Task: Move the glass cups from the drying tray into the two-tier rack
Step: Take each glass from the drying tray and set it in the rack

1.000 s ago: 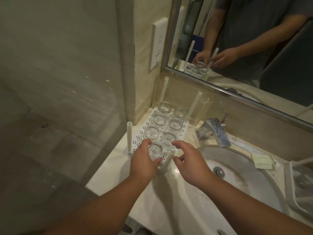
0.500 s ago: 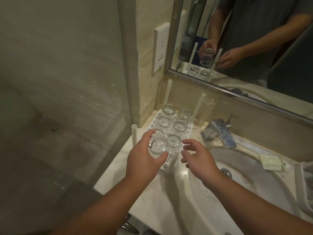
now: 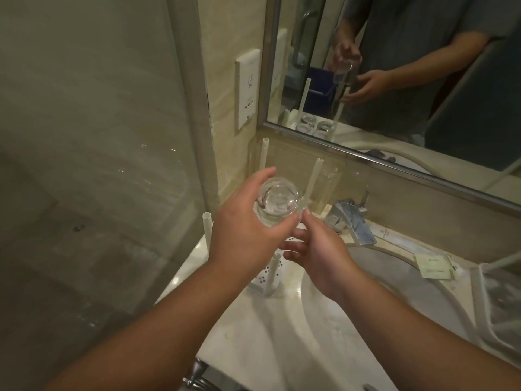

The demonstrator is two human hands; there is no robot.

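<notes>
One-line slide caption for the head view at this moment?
Left hand holds a glass cup above the perforated tray while the open right hand reaches beneath it.

My left hand point(image 3: 245, 232) grips a glass cup point(image 3: 277, 203) above the drying tray point(image 3: 263, 277); my right hand point(image 3: 318, 255) hovers open just beside it.

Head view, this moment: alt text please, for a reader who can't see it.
Left hand holds a glass cup raised above the white drying tray on a bathroom counter; the right hand reaches in open just below it. A sink and faucet sit to the right, below a mirror.
</notes>
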